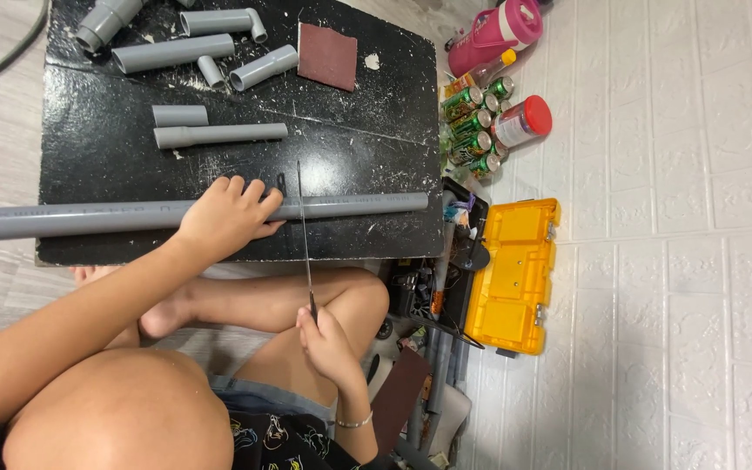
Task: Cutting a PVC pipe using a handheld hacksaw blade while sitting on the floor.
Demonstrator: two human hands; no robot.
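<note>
The long pipe (132, 215) lies flat across the near edge of the black board (89, 157), its long axis running left to right in the head view. One end points toward the yellow toolbox (515, 274) and stops at the board's right edge; the other runs off past the board's left side and out of view. A thin saw blade (304, 235) crosses it at a right angle, just right of the left hand (224, 218).

That left hand is clamped over the pipe, fingers curled over the far side and thumb on the near side. The right hand (328, 344) is closed round the blade's near end, well off the board, above the person's knee.

To cut well here, I would judge that the left hand should press the pipe hard into the board so it cannot roll, and keep its fingers clear of the blade, which sits very close. The blade looks bare and slender, so long, light strokes kept square to the pipe should stop it bending or wandering.

Farther back on the board lie short pipe offcuts (219, 133) and elbows, and a brown sanding sheet (327, 56) among white dust. Beyond the board's right edge stand green cans (472, 122), a red-lidded jar (524, 122) and a pink jug (493, 35).
</note>
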